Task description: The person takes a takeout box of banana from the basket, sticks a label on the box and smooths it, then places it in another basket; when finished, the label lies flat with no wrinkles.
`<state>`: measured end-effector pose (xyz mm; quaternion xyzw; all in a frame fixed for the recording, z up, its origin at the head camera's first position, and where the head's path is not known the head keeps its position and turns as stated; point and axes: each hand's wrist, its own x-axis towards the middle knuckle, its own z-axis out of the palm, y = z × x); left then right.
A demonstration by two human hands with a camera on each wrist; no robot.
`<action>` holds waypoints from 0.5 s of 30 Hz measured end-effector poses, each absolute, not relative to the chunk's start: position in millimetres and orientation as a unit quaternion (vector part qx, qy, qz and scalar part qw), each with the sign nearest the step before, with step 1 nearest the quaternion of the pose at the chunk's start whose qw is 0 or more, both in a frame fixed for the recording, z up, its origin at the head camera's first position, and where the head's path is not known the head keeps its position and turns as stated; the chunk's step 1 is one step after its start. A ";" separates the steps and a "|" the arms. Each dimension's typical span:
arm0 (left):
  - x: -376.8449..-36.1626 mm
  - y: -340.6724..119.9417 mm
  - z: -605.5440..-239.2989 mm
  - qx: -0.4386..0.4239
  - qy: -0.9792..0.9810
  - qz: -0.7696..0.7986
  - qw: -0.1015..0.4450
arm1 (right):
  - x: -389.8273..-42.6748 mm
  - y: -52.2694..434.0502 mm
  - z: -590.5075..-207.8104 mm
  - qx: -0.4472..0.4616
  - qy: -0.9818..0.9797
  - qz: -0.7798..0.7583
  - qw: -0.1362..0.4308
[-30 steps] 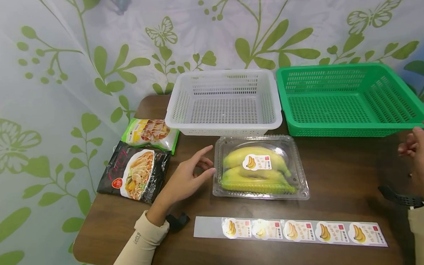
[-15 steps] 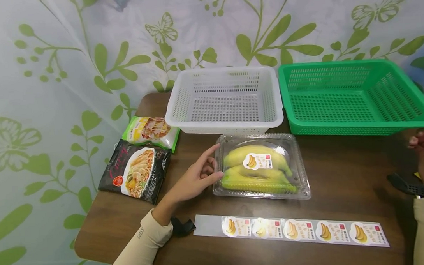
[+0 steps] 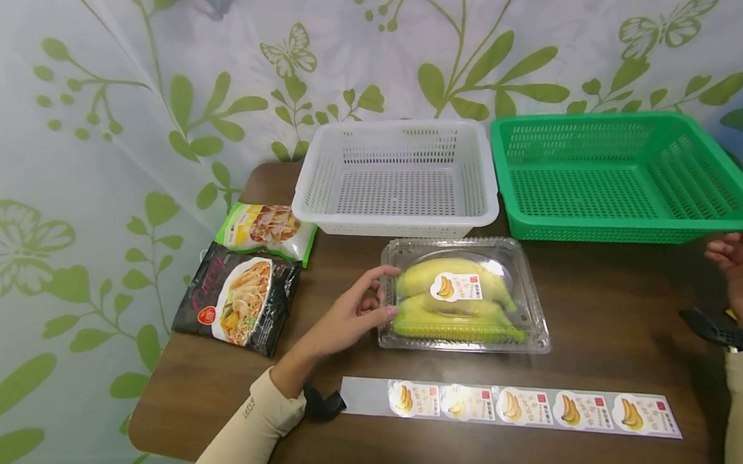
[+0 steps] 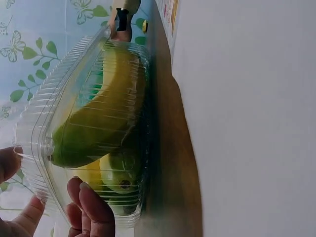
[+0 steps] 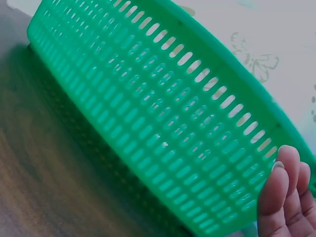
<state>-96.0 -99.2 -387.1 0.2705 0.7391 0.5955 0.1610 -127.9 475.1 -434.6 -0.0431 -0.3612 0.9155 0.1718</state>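
Lay at the far left of the desk (image 3: 602, 319): a black noodle packet (image 3: 239, 306), with a green-edged snack packet (image 3: 267, 230) just behind it and touching. Reached in next, the left hand (image 3: 350, 316), fingers curled round the left end of the clear box (image 3: 462, 296), thumb on the lid and fingertips (image 4: 94, 210) against the ribbed side wall. Held inside the box, yellow-green bananas (image 3: 454, 301), lying side by side under a banana sticker (image 3: 456, 287) on the lid. Sat flat on the desk, that box, near the middle, just in front of the white basket (image 3: 397, 180) and apart from it. Stretched along the near edge of the desk, a strip of stickers (image 3: 513, 406), well apart from the box, with five banana labels on grey backing. Stood to the right of the white basket, almost touching it, a wider green basket (image 3: 621, 175), its slotted wall (image 5: 148, 113) filling the right wrist view. Hovered at the far right, the right hand (image 3: 738, 274), fingers loosely straight and together, holding nothing, close beside the green basket's near right corner; contact with the rim impossible to tell. Strapped on each wrist, a black clip over a beige sleeve (image 3: 255, 427).
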 end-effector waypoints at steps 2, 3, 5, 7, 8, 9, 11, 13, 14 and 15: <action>-96.8 -98.6 -385.0 0.270 0.739 0.596 0.157 | -132.1 475.2 -433.1 -0.035 -0.379 0.908 0.176; -97.0 -98.4 -384.2 0.270 0.740 0.597 0.155 | -134.1 475.3 -432.3 -0.035 -0.395 0.900 0.182; -97.0 -98.0 -384.6 0.266 0.736 0.603 0.154 | -137.6 476.1 -432.1 -0.031 -0.403 0.895 0.191; -96.0 -97.7 -384.6 0.261 0.734 0.607 0.155 | -139.0 476.9 -432.7 -0.023 -0.406 0.892 0.197; -95.3 -97.4 -384.9 0.259 0.733 0.610 0.154 | -139.5 477.1 -433.1 -0.021 -0.415 0.887 0.200; -94.7 -97.1 -385.6 0.255 0.731 0.614 0.155 | -140.0 477.6 -433.4 -0.018 -0.417 0.887 0.198; -93.6 -96.4 -386.5 0.247 0.727 0.622 0.153 | -141.2 477.9 -433.8 -0.009 -0.418 0.887 0.197; -94.7 -95.0 -390.2 0.242 0.718 0.636 0.148 | -142.9 478.5 -432.7 -0.006 -0.414 0.889 0.197; -95.6 -94.4 -393.3 0.239 0.710 0.646 0.145 | -143.8 478.8 -431.8 -0.007 -0.415 0.888 0.199; -96.8 -93.9 -396.6 0.234 0.703 0.656 0.143 | -144.5 479.3 -430.8 -0.011 -0.410 0.890 0.201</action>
